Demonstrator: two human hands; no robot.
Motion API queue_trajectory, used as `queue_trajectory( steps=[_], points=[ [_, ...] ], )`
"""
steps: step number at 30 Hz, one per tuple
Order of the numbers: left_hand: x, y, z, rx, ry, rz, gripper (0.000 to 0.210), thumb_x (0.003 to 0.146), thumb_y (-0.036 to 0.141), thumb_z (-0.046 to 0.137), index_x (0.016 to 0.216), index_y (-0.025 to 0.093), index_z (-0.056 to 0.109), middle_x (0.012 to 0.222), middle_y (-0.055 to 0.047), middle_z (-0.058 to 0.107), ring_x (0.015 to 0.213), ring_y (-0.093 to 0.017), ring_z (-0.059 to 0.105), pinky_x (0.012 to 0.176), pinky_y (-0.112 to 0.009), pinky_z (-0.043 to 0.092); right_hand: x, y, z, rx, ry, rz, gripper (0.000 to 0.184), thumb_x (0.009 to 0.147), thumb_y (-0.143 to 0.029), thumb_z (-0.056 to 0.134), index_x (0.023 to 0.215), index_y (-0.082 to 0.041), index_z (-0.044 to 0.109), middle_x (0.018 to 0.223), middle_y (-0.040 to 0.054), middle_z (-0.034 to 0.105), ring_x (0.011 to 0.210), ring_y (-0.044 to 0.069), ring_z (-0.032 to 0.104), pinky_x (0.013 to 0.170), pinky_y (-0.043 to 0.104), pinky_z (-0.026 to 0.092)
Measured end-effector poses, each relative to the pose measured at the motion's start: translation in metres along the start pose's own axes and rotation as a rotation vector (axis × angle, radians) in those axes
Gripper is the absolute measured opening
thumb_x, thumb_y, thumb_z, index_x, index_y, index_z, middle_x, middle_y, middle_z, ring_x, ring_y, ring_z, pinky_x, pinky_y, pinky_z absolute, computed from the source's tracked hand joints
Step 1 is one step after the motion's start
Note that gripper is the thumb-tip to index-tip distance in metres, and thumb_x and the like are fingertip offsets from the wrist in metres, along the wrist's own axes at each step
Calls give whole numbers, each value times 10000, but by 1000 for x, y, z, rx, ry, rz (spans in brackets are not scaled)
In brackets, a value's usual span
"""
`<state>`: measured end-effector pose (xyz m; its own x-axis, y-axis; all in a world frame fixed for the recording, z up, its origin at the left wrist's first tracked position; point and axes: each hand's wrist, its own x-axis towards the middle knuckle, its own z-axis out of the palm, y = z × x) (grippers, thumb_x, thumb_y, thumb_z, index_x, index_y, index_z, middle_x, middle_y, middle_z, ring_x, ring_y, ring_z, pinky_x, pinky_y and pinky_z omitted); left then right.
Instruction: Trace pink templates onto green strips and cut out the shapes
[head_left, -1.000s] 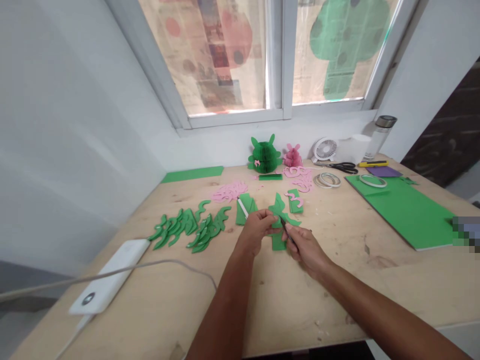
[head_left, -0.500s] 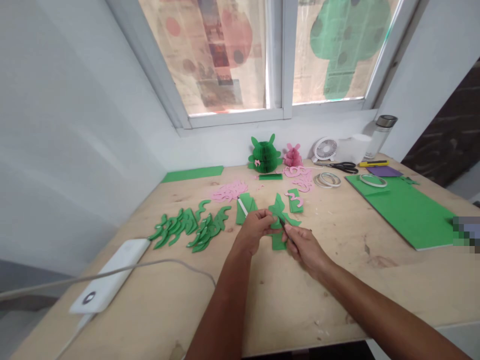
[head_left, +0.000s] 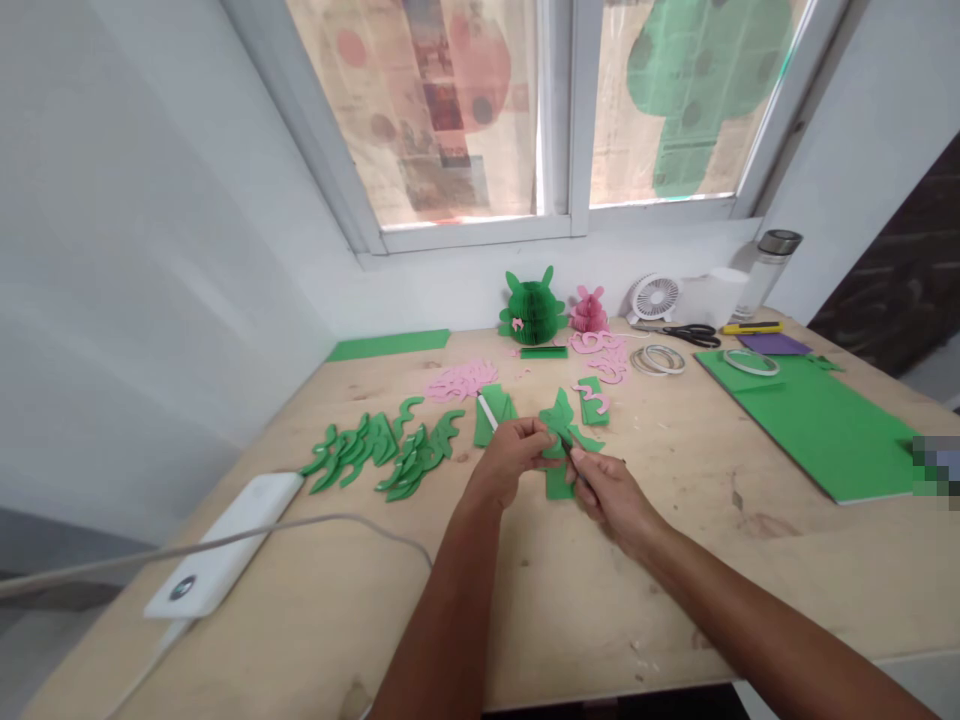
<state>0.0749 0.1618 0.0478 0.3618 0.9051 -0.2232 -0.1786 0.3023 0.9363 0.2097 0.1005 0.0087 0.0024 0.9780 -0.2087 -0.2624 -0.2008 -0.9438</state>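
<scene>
In the head view, my left hand [head_left: 517,452] pinches a small piece of green paper [head_left: 555,446] over the middle of the table. My right hand [head_left: 606,487] is closed around small dark scissors [head_left: 567,446], whose blades meet the paper; the handles are hidden by my fingers. Green paper scraps [head_left: 561,406] lie just beyond my fingertips, and a green strip [head_left: 559,484] lies beneath my hands. Beside my left hand, a white pen [head_left: 487,411] rests on a folded green sheet [head_left: 481,430].
Curved green cutouts [head_left: 420,462] and pink cutouts [head_left: 461,380] lie to the left. A white power bank [head_left: 225,545] with a cable is at front left. Behind stand a green honeycomb paper figure [head_left: 532,312], a pink one [head_left: 589,312] and a fan [head_left: 655,298]. Green sheets [head_left: 817,430] lie right.
The scissors have moved slightly, with less of their dark blades showing now. Both hands stay at nearly the same spot; the whole view has shifted a little.
</scene>
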Motion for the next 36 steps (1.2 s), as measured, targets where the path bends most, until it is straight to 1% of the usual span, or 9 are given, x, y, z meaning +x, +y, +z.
queue_trajectory(
  steps=[13,21,36],
  points=[
    [0,1,0,7,-12,-5,285,501,278,768,569,159,519,534,65,454,537,-79,467,594,-253,493,-1,-2,2,-5,8,4,474,730,-649,601,645,-186,544,366,-99,340,332,49,210,355,219,105],
    [0,0,-2,5,-23,-3,282,507,277,766,584,155,523,549,68,464,550,-80,482,623,-265,501,-2,-3,2,-14,6,5,476,721,-652,608,642,-186,544,367,-99,338,332,50,215,355,219,104],
    [1,-1,-2,28,-37,-16,272,512,276,764,582,153,532,553,60,484,552,-84,501,656,-289,528,2,1,-1,-6,-8,-13,465,745,-634,600,648,-182,551,367,-95,346,333,53,221,354,222,110]
  ],
)
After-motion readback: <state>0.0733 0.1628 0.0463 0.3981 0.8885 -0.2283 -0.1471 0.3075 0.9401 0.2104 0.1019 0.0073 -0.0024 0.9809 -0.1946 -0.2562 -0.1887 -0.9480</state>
